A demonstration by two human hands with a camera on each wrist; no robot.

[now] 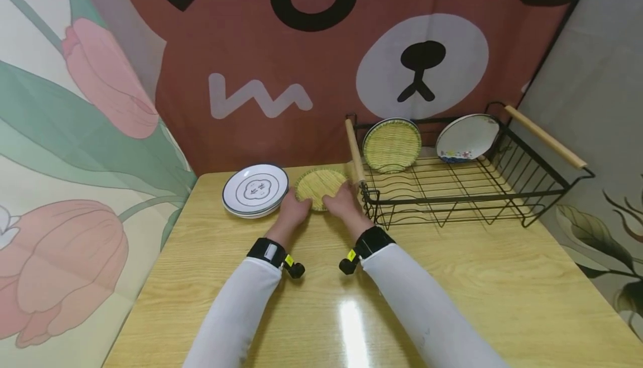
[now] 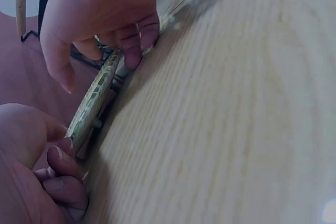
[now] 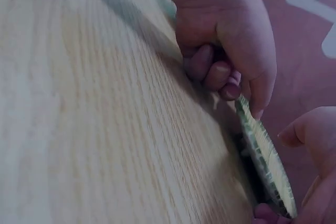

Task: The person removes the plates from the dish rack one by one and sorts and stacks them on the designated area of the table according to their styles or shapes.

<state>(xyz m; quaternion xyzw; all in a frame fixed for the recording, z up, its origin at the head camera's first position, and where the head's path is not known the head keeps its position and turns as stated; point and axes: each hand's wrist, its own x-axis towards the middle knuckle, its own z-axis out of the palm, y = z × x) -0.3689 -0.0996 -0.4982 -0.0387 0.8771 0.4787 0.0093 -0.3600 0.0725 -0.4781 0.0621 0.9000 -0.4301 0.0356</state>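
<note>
A round, shallow woven bamboo tray (image 1: 320,185) is between both hands, close over the table beside the rack. My left hand (image 1: 294,210) pinches its left edge, thumb above and curled fingers below. Around the opposite edge is my right hand (image 1: 344,203); in the left wrist view its fingers curl under the bamboo rim (image 2: 93,95) while the thumb extends over the top. The right wrist view shows the tray's edge (image 3: 266,156) slightly raised from the wood, with a dark shadow beneath. Left of the tray is a stack of white plates (image 1: 257,181) with dark rims.
A black wire dish rack (image 1: 452,200) with wooden handles stands right of the hands. Inside it, another woven tray (image 1: 392,146) leans upright at the left, and a white dish (image 1: 468,133) with a floral pattern tilts at the right. A patterned curtain (image 1: 261,139) hangs behind the table (image 1: 321,312).
</note>
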